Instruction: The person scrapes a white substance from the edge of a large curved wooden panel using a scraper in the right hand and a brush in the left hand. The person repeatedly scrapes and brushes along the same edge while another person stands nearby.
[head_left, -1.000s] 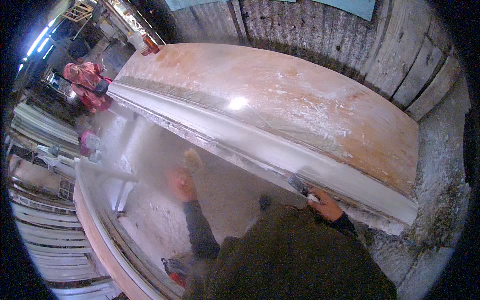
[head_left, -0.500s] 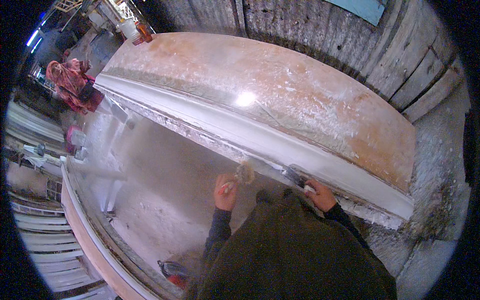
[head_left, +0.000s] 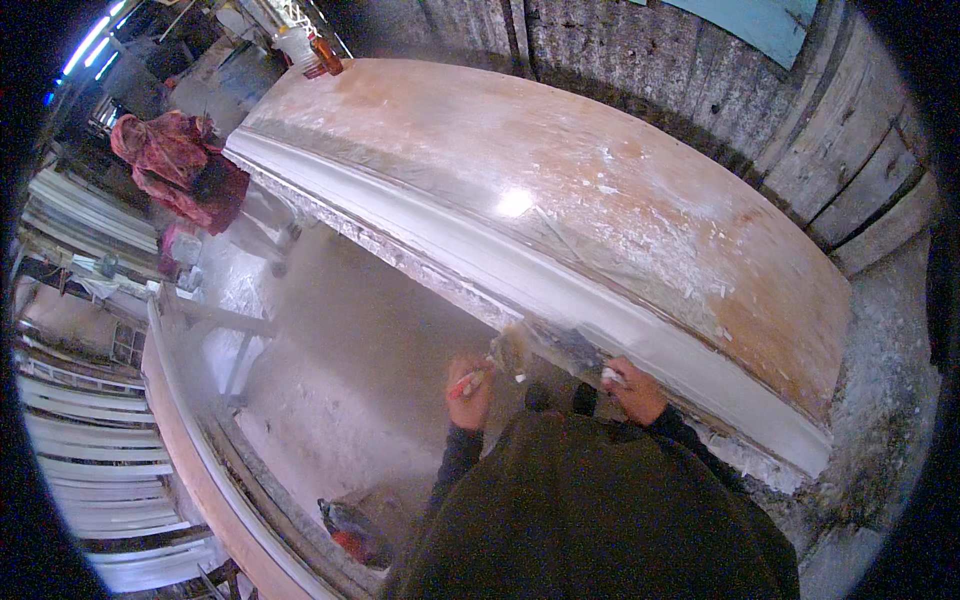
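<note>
My left hand [head_left: 468, 390] is closed round a red-handled tool with a pale tan, plaster-smeared head [head_left: 512, 350]; its exact kind is hard to make out. In my right hand [head_left: 636, 390] is a putty knife with a light handle and a broad, dull blade [head_left: 570, 347], somewhat blurred. The blade points left, close to the tan head; whether they touch I cannot tell. Just beyond both tools, a long white plaster moulding [head_left: 450, 232] runs along the near edge of the wide worktable [head_left: 560, 140]. Its profile is smooth and grooved.
At the far left stands a person in a red patterned garment [head_left: 185, 170]. A clear container [head_left: 300, 50] and an orange-brown bottle sit on the table's far end. Behind me curves another table edge [head_left: 190, 430], beside white slats [head_left: 110, 460]. A dark and red object [head_left: 355, 535] lies low at left.
The putty knife and the tan-headed tool have come closer together. The person at the far left has shifted posture, and the whole view has moved slightly.
</note>
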